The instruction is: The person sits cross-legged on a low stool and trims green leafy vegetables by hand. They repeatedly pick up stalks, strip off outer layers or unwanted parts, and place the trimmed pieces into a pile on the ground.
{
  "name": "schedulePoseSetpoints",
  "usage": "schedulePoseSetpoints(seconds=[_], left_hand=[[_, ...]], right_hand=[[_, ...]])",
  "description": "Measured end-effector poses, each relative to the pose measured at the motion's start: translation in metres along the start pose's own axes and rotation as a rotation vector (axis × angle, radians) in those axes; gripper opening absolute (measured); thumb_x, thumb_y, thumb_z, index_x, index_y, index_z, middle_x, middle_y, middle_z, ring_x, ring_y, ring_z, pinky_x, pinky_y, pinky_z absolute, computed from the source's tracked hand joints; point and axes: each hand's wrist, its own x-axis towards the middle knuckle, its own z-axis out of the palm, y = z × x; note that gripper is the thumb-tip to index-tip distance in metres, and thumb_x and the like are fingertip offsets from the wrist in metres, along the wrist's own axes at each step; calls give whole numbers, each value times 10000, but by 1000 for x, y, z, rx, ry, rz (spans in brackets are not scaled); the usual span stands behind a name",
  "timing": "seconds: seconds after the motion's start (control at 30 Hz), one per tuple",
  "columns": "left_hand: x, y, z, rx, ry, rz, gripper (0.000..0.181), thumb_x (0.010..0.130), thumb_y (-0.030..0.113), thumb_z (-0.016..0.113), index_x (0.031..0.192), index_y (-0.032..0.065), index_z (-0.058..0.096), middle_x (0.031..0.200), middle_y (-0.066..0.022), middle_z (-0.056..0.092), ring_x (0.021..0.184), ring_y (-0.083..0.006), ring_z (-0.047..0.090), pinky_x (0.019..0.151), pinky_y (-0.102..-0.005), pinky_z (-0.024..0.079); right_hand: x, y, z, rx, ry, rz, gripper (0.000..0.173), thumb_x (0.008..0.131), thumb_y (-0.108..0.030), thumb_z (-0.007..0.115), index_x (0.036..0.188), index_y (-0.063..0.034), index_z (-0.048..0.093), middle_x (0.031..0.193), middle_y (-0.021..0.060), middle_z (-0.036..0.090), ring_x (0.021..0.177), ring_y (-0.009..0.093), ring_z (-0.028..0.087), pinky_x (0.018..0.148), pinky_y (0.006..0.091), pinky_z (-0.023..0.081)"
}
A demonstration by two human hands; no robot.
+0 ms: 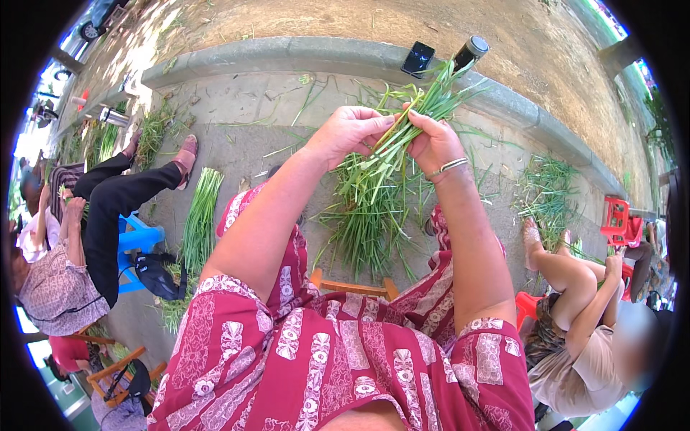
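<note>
My right hand (437, 141), with a bangle at its wrist, holds a bunch of long green stalks (431, 102), probably chives or a like leafy vegetable. The stalks point up and to the right, over the stone kerb. At the left side of the bunch, my left hand (357, 132) pinches a yellowish stalk between thumb and fingers. Below both hands a large loose pile of green stalks (366, 231) lies on the pavement between my legs. To the left lies a neat, straight bundle of green stalks (202, 215).
Beyond the pile runs a stone kerb (334, 53), bearing a smartphone (418, 58) and a lidded bottle (471, 51). Seated people (64, 280) are at the left and right. A blue stool (141, 237) with a black bag (159, 275), red stools (614, 221) and scattered greens (550, 183) stand or lie around.
</note>
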Motion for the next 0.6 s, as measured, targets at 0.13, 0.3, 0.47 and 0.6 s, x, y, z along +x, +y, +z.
schedulePoseSetpoints(seconds=[0.13,0.3,0.47,0.6], left_hand=[[0,-3,1,87,19,25,132,805,172,619,814,41,609,675,-12,596,561,-79,556,527,-215,454],[8,-5,-11,161,266,338,91,802,109,601,783,20,600,622,-21,574,505,-88,527,485,-222,433],[9,9,-38,6,709,409,54,807,74,580,797,21,583,610,-29,557,505,-98,531,465,-226,434],[0,24,-65,-216,891,409,132,793,51,579,913,0,557,665,-41,569,534,-107,548,471,-211,441]], right_hand=[[-1,4,3,-85,42,-49,222,802,-42,545,1013,24,535,882,123,603,807,230,596,726,355,502],[0,7,2,-49,27,26,202,796,-34,545,990,19,525,865,116,597,784,222,591,697,364,504],[0,8,-4,62,-23,82,205,799,-33,523,998,8,502,843,138,598,756,244,591,675,388,499],[1,6,-7,129,-7,89,212,799,-33,521,1006,7,498,852,142,599,762,249,593,684,388,497]])
